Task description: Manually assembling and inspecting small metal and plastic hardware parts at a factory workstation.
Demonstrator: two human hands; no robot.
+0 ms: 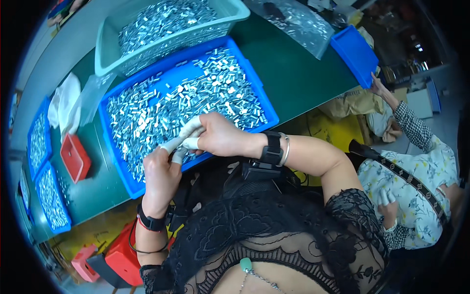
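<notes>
A shallow blue tray [270, 116] lies in front of me, filled with many small shiny metal cylinders [181, 95]. Over its near edge my left hand [161, 169] and my right hand [215, 134] meet, their fingertips close together. White covers wrap several fingertips on both hands. The fingers are bent and pressed together in a pinch on each side. Whatever they hold, if anything, is too small or hidden to make out. The cylinders nearest the hands lie just beyond the fingertips.
Behind the tray stands a pale green bin [110, 54] of similar pieces. At left are a red tray [75, 158], a white cloth [66, 100] and blue trays [53, 198] of parts. A clear bag [298, 24] lies far right. A co-worker [406, 196] touches another blue tray [355, 56].
</notes>
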